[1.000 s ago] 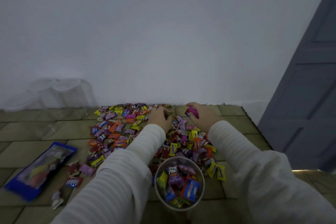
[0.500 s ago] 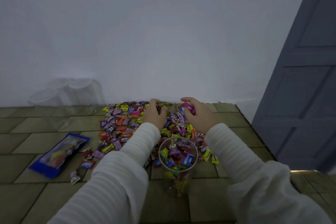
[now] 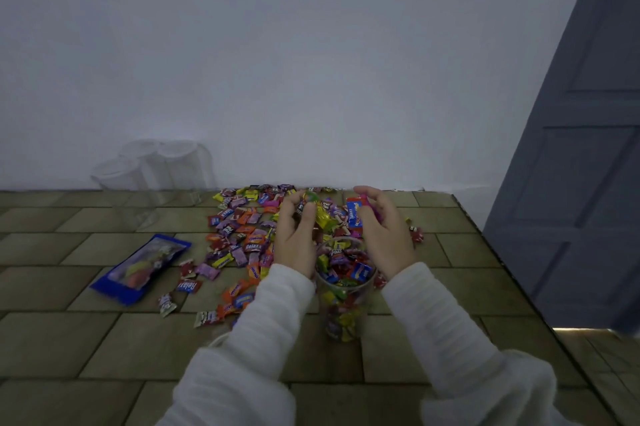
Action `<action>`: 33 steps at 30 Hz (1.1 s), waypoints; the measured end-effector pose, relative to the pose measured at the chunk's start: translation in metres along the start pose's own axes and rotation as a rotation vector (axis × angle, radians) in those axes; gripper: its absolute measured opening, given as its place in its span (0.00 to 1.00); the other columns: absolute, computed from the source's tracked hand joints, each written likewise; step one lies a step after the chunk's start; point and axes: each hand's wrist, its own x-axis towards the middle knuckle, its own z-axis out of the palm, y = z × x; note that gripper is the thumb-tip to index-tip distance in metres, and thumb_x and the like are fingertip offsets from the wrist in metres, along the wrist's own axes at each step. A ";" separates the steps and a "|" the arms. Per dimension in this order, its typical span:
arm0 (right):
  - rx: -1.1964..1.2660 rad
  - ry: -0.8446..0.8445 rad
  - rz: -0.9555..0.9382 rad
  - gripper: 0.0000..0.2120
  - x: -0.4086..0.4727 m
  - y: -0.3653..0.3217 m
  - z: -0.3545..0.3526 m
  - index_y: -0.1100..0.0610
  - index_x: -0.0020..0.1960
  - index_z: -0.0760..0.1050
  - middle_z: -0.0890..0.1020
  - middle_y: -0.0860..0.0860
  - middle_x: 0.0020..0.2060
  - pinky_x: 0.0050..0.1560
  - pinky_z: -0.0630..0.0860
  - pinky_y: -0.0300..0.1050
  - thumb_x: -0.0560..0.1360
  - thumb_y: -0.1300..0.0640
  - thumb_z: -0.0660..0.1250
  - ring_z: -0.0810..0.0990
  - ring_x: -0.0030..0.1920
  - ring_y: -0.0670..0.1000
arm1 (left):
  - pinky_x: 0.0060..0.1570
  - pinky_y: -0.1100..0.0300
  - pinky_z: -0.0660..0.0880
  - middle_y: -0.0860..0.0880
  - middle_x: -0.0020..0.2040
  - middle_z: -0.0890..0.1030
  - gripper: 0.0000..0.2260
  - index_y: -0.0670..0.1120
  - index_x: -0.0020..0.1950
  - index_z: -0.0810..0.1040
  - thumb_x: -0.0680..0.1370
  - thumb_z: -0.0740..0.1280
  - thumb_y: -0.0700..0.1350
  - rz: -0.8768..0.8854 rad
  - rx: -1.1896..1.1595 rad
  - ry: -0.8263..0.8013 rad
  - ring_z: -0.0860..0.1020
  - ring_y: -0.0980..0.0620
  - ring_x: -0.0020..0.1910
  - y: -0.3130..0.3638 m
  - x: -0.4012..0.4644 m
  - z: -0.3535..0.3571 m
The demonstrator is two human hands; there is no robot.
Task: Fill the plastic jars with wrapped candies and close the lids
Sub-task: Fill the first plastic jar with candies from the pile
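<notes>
A clear plastic jar, open and nearly full of wrapped candies, stands on the tiled floor between my forearms. Beyond it spreads a pile of loose wrapped candies reaching back to the wall. My left hand is raised just left of the jar's mouth and grips green and yellow candies. My right hand hovers to the right of the mouth, closed on red and pink candies. Three empty clear jars stand against the wall at the left.
A blue candy bag lies flat on the floor to the left of the pile. A white wall closes the back. A grey-blue door stands at the right.
Both hands have lifted off the pile with candies in them and drawn back toward the jar's mouth. The view has pulled back, showing more of the floor and the jar's side.
</notes>
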 end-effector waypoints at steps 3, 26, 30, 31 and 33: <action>0.036 0.048 0.030 0.14 -0.003 0.006 0.006 0.48 0.59 0.74 0.81 0.59 0.48 0.47 0.79 0.60 0.78 0.59 0.57 0.79 0.45 0.61 | 0.37 0.65 0.73 0.54 0.37 0.76 0.11 0.50 0.52 0.76 0.80 0.59 0.36 0.035 -0.049 0.025 0.75 0.60 0.35 -0.003 -0.013 -0.001; 0.194 0.025 0.020 0.13 -0.011 0.012 0.005 0.51 0.55 0.75 0.80 0.47 0.43 0.45 0.77 0.39 0.79 0.65 0.57 0.79 0.41 0.46 | 0.53 0.51 0.77 0.44 0.52 0.83 0.26 0.46 0.54 0.80 0.74 0.59 0.66 -0.278 -0.097 -0.049 0.80 0.44 0.54 -0.030 -0.036 -0.005; 0.173 -0.027 -0.008 0.16 -0.014 0.013 0.002 0.46 0.53 0.76 0.81 0.50 0.47 0.56 0.77 0.56 0.77 0.66 0.60 0.79 0.49 0.54 | 0.52 0.51 0.77 0.46 0.46 0.85 0.27 0.45 0.57 0.79 0.75 0.57 0.65 -0.498 -0.178 -0.011 0.81 0.45 0.50 -0.038 -0.041 -0.005; 0.168 -0.031 -0.006 0.16 -0.014 0.014 0.001 0.46 0.53 0.76 0.81 0.48 0.48 0.57 0.76 0.58 0.77 0.66 0.61 0.80 0.51 0.51 | 0.55 0.49 0.77 0.44 0.48 0.85 0.29 0.44 0.59 0.79 0.73 0.58 0.66 -0.503 -0.186 0.005 0.81 0.43 0.51 -0.039 -0.040 -0.004; 0.159 -0.046 -0.021 0.15 -0.016 0.013 -0.002 0.44 0.53 0.77 0.82 0.47 0.50 0.55 0.77 0.60 0.74 0.62 0.63 0.80 0.53 0.53 | 0.61 0.43 0.73 0.41 0.54 0.83 0.38 0.43 0.61 0.78 0.65 0.64 0.72 -0.486 -0.181 0.035 0.80 0.41 0.55 -0.041 -0.039 -0.003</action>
